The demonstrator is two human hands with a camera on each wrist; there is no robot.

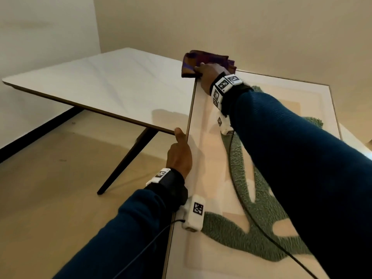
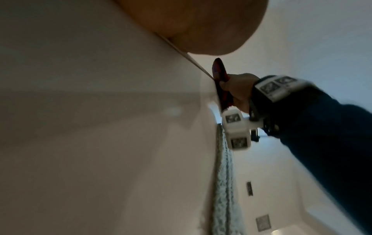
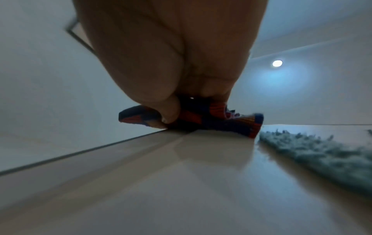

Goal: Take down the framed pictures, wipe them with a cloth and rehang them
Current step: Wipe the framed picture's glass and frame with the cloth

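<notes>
A large framed picture (image 1: 211, 178) with a pale mat and green tufted artwork lies tilted, its far end on the table. My left hand (image 1: 180, 153) grips the frame's left edge, thumb pointing up along it. My right hand (image 1: 208, 76) presses a folded purple, orange and red cloth (image 1: 198, 60) onto the frame's far left corner. In the right wrist view the thumb and fingers pinch the cloth (image 3: 201, 118) against the glass (image 3: 181, 174). The left wrist view shows the frame edge (image 2: 193, 62), the cloth (image 2: 220, 79) and the right hand (image 2: 239, 90).
A white table (image 1: 104, 85) with dark angled legs stands left of the frame. Light wooden floor (image 1: 50, 198) lies beneath, plain walls behind. Black cables run from both wrist devices across the picture.
</notes>
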